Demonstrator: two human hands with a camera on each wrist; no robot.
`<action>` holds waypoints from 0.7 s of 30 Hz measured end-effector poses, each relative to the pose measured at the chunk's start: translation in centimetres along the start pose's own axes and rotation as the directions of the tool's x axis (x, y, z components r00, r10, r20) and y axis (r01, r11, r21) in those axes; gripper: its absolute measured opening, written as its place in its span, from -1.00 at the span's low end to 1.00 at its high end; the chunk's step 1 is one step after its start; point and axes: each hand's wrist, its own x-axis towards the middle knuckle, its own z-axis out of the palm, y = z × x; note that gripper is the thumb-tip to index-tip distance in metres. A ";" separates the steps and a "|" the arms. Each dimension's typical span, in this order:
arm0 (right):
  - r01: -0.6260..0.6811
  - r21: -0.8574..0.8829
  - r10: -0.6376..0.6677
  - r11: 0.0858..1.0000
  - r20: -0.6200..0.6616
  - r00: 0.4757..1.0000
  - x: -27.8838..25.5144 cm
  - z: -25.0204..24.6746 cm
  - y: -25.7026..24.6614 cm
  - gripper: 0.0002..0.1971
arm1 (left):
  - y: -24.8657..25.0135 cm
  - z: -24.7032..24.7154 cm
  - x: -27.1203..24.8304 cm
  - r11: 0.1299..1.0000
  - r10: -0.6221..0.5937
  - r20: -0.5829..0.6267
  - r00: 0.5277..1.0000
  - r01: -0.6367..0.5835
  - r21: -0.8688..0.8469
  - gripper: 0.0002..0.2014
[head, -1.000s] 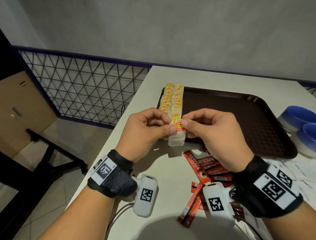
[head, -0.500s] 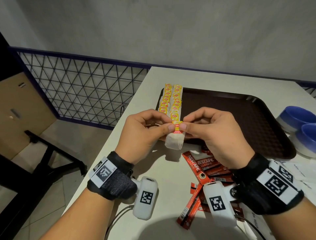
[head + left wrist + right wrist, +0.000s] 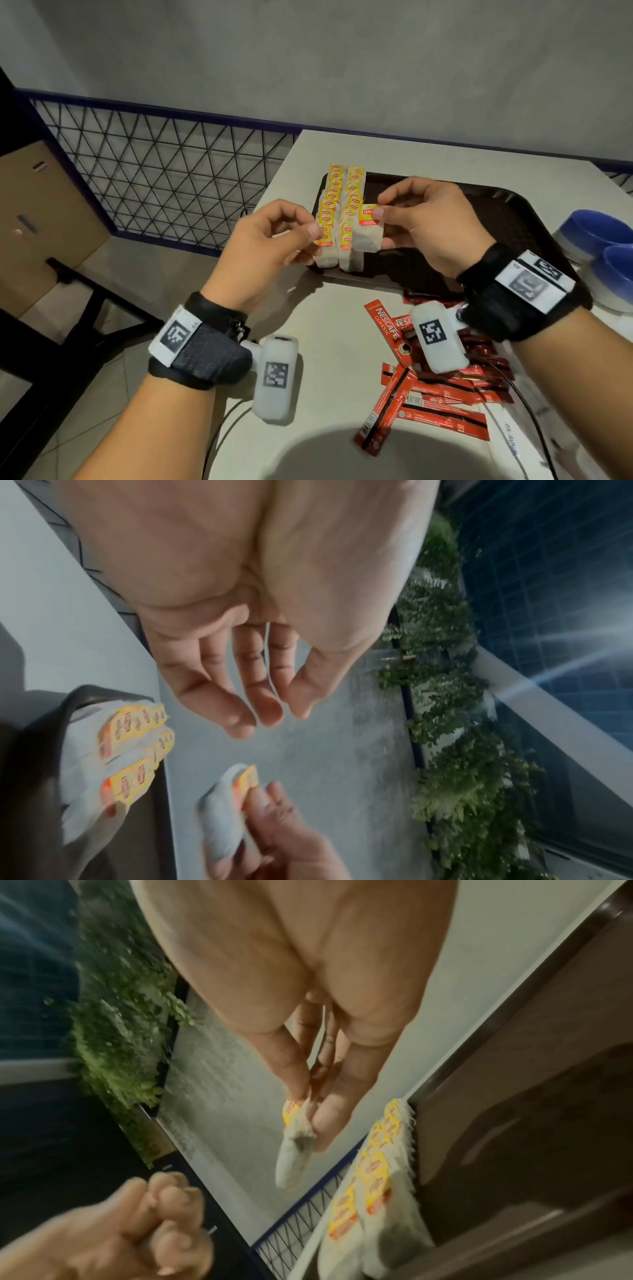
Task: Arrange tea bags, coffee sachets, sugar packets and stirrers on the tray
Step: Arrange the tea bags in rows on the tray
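My right hand [image 3: 378, 214] pinches a tea bag [image 3: 367, 233] by its yellow tag and holds it upright above the left part of the dark brown tray [image 3: 513, 222], just right of two rows of tea bags [image 3: 339, 205] lying there. In the right wrist view the bag [image 3: 294, 1156] hangs from the thumb and fingers of my right hand [image 3: 308, 1104]. My left hand [image 3: 308, 222] hovers left of the rows, holding nothing, with fingers loosely bent [image 3: 267, 718]. Red coffee sachets [image 3: 428, 394] lie in a heap on the table under my right wrist.
Two blue bowls [image 3: 596, 233] stand on the table to the right of the tray. White packets [image 3: 513, 442] lie at the lower right. The table's left edge drops beside a black mesh railing [image 3: 164, 178]. Most of the tray's surface is bare.
Both hands held the tea bag together before. Now the left hand has let go, and the right hand has carried the bag up and right over the tray.
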 end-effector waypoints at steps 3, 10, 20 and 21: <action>-0.067 -0.080 0.071 0.995 0.048 0.996 1.0 0.5 1.1 -0.89 | 0.6 -0.8 0.7 0.979 -0.021 0.036 0.999 0.013 0.205 -0.95; -0.133 -0.231 0.169 0.964 0.142 0.975 2.1 1.9 2.7 -0.87 | 2.9 -0.3 2.1 0.593 -0.225 0.268 0.937 -0.087 0.800 -0.89; -0.045 -0.558 0.110 0.828 0.084 0.990 2.9 0.4 2.4 -0.91 | 1.3 1.0 1.7 0.218 -0.428 0.356 0.831 -0.287 0.933 -0.49; -0.056 -0.563 0.125 0.825 0.085 0.989 2.7 0.2 2.4 -0.93 | 1.2 1.0 1.5 0.218 -0.424 0.360 0.831 -0.292 0.931 -0.46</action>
